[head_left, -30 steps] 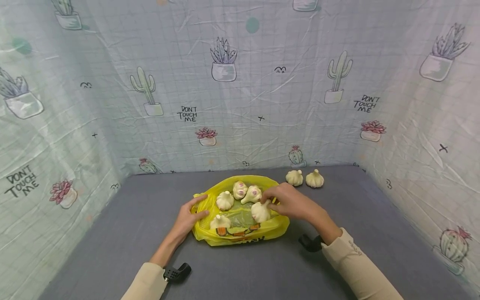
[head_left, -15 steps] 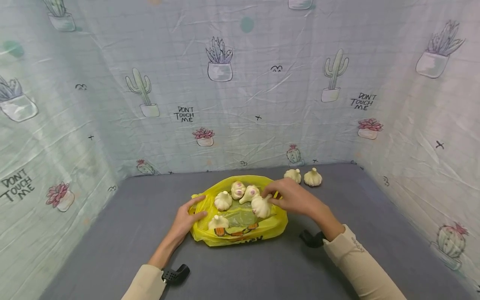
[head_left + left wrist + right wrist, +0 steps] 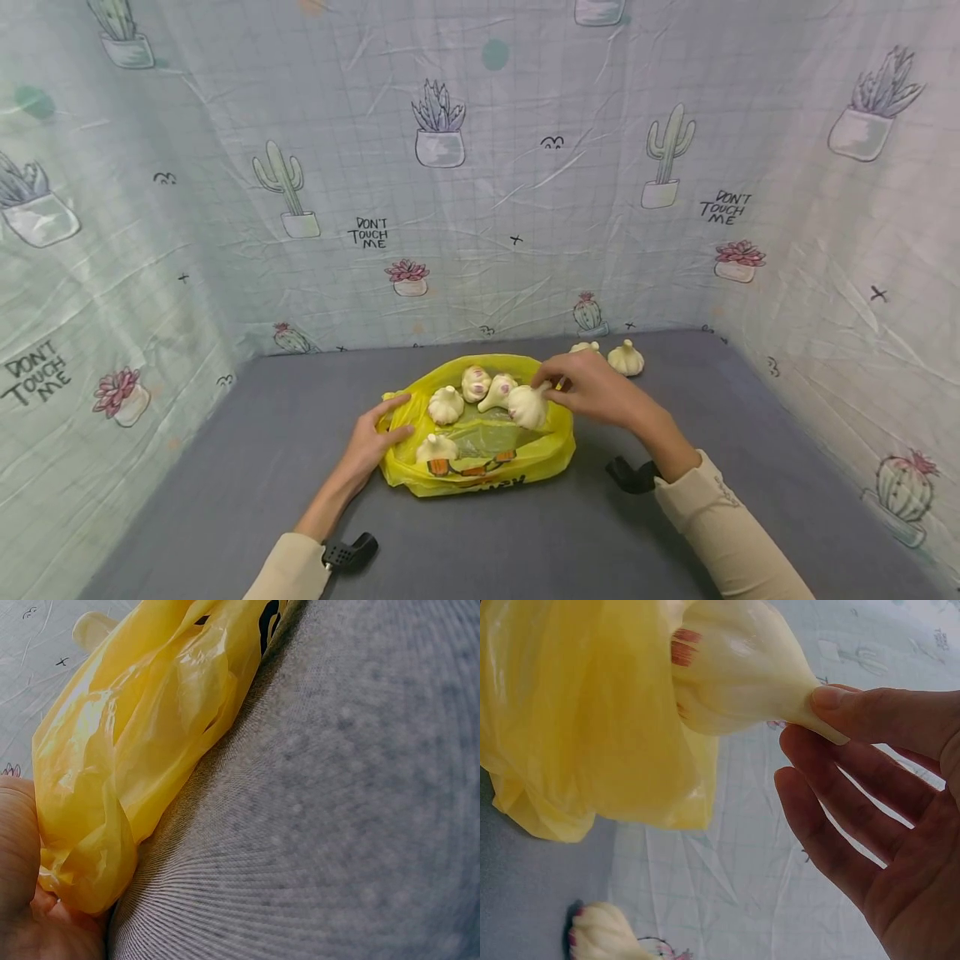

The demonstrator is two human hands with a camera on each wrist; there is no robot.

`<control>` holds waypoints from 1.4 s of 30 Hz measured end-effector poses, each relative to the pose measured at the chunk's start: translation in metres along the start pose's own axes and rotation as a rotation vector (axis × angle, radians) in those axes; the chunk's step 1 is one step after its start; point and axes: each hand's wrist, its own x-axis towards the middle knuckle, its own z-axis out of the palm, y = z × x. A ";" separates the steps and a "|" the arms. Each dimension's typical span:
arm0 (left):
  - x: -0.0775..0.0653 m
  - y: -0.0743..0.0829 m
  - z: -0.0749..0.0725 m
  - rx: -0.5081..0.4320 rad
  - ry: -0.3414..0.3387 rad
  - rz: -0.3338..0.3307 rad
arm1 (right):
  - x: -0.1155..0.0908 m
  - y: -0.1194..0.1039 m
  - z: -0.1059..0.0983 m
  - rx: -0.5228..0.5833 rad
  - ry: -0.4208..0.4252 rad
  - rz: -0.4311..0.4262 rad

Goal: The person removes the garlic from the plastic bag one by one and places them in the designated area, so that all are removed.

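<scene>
A yellow plastic bag (image 3: 480,483) lies with its mouth spread wide, facing up. My left hand (image 3: 369,442) holds its left side, the plastic between thumb and fingers, as the left wrist view also shows. With thumb and fingertips, my right hand (image 3: 588,387) pinches a garlic bulb (image 3: 528,407) by its stem, over the right part of the bag's mouth. In the right wrist view this bulb (image 3: 742,667) hangs at the bag's rim, pinkish streaks on its base. Inside the bag sit several other bulbs, among them one garlic bulb (image 3: 446,406) at the left and another garlic bulb (image 3: 437,448) near the front edge.
Behind my right hand, two more garlic bulbs stand on the grey table (image 3: 480,550): one bulb (image 3: 626,358) in full view, the other bulb (image 3: 585,347) partly hidden by the hand. A cactus-printed curtain (image 3: 480,208) encloses the table's back and sides.
My right hand has lifted the pinched garlic bulb a little, up and to the right from among the others. My left hand stays on the bag. The head view has shifted slightly.
</scene>
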 end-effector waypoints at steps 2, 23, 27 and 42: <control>-0.001 -0.001 0.000 0.008 0.004 -0.001 | 0.000 0.000 -0.001 0.001 0.004 -0.001; 0.002 0.000 0.001 0.013 0.017 0.003 | -0.005 0.002 -0.013 0.027 0.048 0.019; 0.002 -0.002 0.001 0.014 0.014 -0.004 | -0.005 0.002 -0.015 0.033 0.041 0.033; 0.001 -0.003 0.000 0.020 0.015 -0.006 | -0.010 0.007 -0.024 0.049 0.079 0.079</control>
